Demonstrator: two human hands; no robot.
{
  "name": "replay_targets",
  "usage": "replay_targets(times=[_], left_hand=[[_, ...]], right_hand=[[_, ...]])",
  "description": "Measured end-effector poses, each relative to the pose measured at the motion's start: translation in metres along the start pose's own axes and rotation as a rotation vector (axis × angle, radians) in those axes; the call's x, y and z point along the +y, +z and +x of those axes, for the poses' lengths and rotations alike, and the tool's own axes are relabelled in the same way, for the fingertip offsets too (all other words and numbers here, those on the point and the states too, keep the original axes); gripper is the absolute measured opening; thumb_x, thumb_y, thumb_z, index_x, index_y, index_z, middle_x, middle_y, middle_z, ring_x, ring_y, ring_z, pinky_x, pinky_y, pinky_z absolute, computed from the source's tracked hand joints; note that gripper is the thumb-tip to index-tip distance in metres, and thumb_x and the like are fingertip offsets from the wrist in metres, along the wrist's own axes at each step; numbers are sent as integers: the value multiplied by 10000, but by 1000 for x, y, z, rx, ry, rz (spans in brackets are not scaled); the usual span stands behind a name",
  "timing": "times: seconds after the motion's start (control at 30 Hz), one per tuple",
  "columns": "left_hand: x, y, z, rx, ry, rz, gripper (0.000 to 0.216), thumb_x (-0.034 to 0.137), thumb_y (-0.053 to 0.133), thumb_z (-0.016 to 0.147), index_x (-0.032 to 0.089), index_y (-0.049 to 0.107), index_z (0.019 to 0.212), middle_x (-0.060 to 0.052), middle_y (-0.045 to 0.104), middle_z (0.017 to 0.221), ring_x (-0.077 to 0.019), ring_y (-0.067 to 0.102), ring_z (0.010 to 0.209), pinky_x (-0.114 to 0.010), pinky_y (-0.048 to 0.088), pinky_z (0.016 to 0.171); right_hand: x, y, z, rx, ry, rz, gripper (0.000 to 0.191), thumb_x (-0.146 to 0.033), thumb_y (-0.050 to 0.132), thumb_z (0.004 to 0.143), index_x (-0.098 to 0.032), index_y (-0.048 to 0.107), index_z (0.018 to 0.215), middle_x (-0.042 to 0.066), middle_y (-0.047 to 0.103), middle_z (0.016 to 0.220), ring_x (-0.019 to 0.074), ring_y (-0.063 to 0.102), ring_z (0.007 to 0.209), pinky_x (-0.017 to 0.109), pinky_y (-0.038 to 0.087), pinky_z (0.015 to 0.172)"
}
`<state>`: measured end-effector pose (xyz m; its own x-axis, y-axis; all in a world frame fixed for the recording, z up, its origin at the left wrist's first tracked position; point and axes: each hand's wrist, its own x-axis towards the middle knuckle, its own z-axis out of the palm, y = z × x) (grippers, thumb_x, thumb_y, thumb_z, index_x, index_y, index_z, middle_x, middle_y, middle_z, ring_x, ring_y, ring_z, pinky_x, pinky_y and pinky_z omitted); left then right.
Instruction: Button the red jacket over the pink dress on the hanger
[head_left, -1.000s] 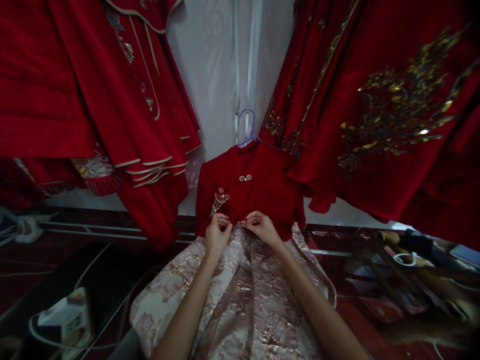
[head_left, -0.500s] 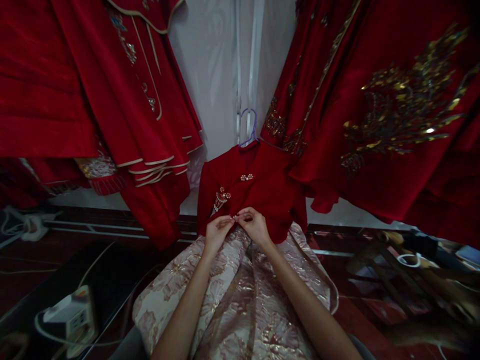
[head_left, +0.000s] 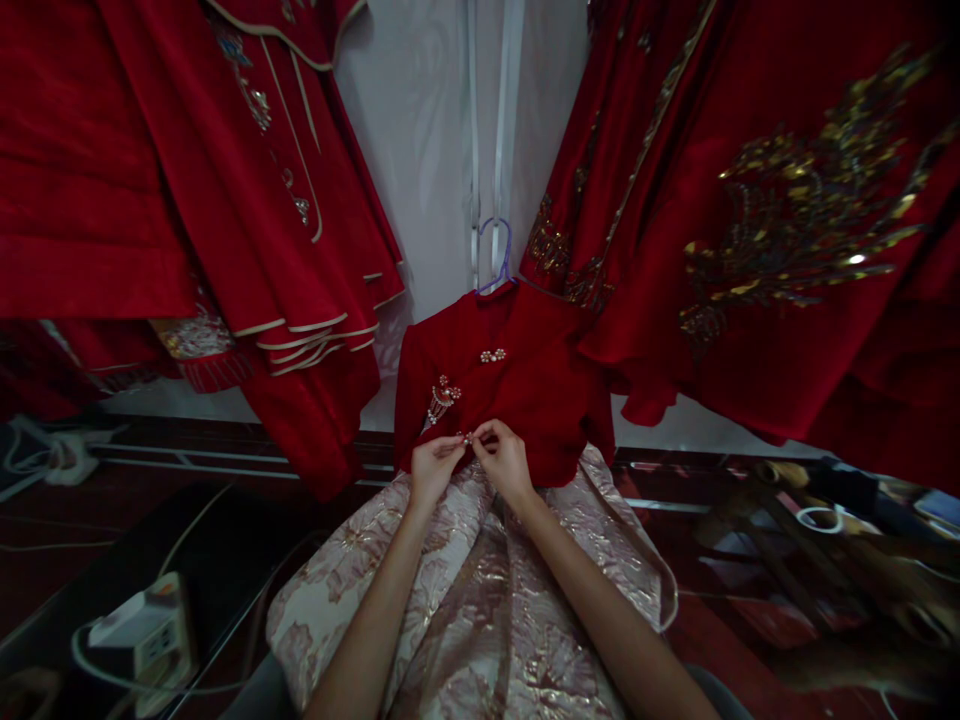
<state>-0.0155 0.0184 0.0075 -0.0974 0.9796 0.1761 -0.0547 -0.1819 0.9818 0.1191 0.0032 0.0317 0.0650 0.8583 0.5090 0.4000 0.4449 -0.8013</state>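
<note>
A red jacket [head_left: 536, 390] hangs by its neck from a purple hanger [head_left: 504, 268], its hem resting over a pale floral brocade skirt [head_left: 517, 620]. At the hem, my left hand [head_left: 435, 465] pinches a small pearly clasp [head_left: 468, 438] from the left. From the right, my right hand [head_left: 504, 460] grips the same clasp between thumb and fingertips. The fingers partly cover the clasp. Higher up the jacket front are a beaded brooch with dangling strands [head_left: 442, 398] and a pearl clasp [head_left: 493, 355].
Red garments [head_left: 300, 200] hang close on the left, and a gold-sequinned red garment [head_left: 810, 250] on the right. A white power strip with a plug [head_left: 161, 630] and its cable lies at the lower left. Dark wooden stool-like pieces [head_left: 780, 540] stand at the right.
My right hand has shifted slightly to the left, its fingers a little more raised. A bit more of the clasp shows between the hands. The garments stay where they were.
</note>
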Motion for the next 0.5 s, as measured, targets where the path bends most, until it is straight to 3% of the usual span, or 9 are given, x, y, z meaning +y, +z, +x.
replay_targets(times=[0.17,0.33,0.5], left_hand=[[-5,-3,5,-85,54,86,162,223,676,654,121,668,779,-79,702,797,-158,658,733,-314,522,764],[-1,-3,-2,20,237,343,291,75,594,645,164,608,922,-35,632,842,-123,606,743,-268,510,716],[12,2,-16,34,424,632,150,177,577,744,188,602,892,-50,601,887,-174,578,871,-335,475,826]], right_hand=[[4,-3,0,-38,-15,-51,84,-207,501,782,-206,566,835,34,600,855,142,583,721,255,509,633],[3,-18,4,67,-3,-88,171,-167,494,757,-190,533,922,40,584,897,131,553,696,256,481,652],[1,-26,-3,117,16,-58,120,-179,466,785,-184,531,886,40,593,863,133,559,708,240,463,625]])
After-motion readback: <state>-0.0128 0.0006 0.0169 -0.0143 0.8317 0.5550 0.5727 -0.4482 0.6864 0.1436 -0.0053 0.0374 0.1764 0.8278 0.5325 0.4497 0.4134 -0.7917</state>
